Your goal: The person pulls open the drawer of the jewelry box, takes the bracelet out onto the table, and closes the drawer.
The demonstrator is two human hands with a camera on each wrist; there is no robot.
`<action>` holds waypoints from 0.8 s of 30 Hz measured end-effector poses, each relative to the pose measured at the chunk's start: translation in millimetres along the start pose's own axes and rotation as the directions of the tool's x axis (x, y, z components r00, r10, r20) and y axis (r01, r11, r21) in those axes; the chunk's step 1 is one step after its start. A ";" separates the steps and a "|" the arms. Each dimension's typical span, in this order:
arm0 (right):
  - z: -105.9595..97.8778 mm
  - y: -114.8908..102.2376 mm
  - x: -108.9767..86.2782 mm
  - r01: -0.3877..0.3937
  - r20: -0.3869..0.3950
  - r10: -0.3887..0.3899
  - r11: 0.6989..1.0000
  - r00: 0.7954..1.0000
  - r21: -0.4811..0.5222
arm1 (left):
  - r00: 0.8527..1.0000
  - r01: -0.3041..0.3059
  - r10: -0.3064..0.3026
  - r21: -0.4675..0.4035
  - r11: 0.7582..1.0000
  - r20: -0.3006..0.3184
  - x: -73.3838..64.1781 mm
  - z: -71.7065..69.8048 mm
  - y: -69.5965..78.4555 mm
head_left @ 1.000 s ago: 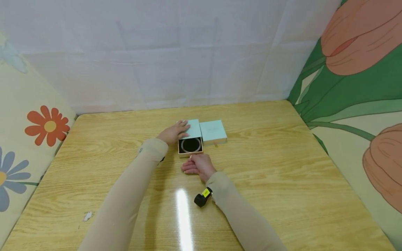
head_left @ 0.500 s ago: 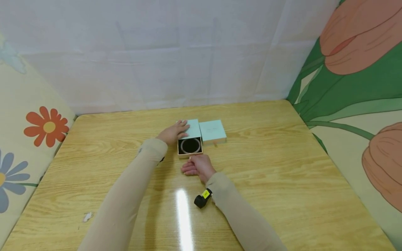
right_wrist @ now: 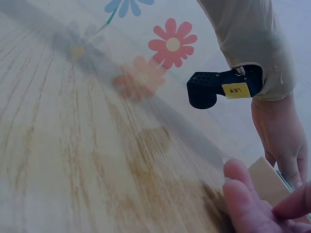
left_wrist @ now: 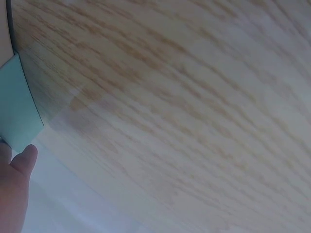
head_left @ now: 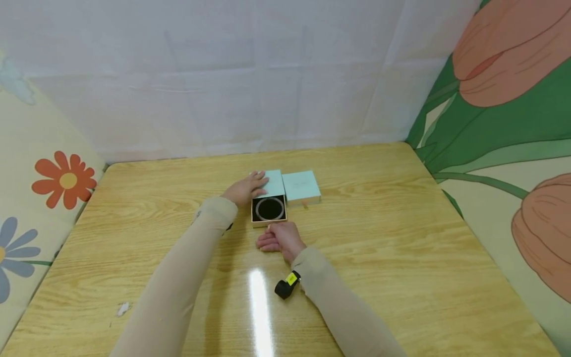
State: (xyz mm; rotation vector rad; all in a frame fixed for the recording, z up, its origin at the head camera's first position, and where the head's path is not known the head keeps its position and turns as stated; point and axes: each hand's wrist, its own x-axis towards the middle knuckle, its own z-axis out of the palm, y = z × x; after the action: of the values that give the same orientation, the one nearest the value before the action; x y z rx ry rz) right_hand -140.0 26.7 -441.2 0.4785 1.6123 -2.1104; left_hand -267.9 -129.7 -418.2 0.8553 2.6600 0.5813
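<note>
In the head view a light blue drawer-style gift box [head_left: 273,183] lies on the table, its black-lined drawer [head_left: 269,224] partly out toward me. Inside the drawer is a pale ring-shaped bangle [head_left: 257,208]. My left hand [head_left: 244,190] rests spread on the sleeve's top, fingers extended; its thumb [left_wrist: 26,159] shows near a box corner in the left wrist view. My right hand [head_left: 284,238] is palm-up at the drawer's front, thumb and forefinger pinching there; the pull tab is mostly hidden. The right wrist view shows the fingers [right_wrist: 239,194] beside the tan drawer wall [right_wrist: 267,180].
A second light blue box [head_left: 302,186], closed, with a small brown tab [head_left: 305,202], stands right beside the first. A white scrap or mark [head_left: 123,309] is on the wooden table [head_left: 401,238] at the left. A white sheet [head_left: 223,89] hangs behind the table.
The drawer has slid a little farther out of its sleeve toward me, and my right hand has come back with it. The left hand has stayed on the sleeve.
</note>
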 end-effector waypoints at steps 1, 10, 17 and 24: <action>-0.1 0.4 -0.2 -0.002 -0.001 0.002 1.000 1.000 0.001 | 1.000 0.001 -0.001 -0.003 1.000 0.002 0.0 0.0 0.0; -1.6 1.5 -3.9 0.007 0.021 -0.007 1.000 1.000 -0.003 | 1.000 0.004 -0.004 -0.011 1.000 0.007 -1.0 -0.3 1.0; -1.8 0.9 -3.8 0.003 0.020 -0.003 1.000 1.000 0.004 | 1.000 0.010 -0.009 -0.016 1.000 0.014 -2.1 -1.1 1.7; -3.3 1.1 -2.2 0.012 0.023 -0.012 1.000 1.000 -0.002 | 1.000 -0.004 0.004 0.009 1.000 0.002 -2.1 -1.8 3.2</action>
State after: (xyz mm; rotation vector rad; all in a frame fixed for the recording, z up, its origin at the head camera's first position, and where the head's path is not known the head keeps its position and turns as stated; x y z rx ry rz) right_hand -137.5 29.9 -441.8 0.4431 1.6086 -2.1152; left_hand -265.4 -129.0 -414.8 0.8638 2.6622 0.5694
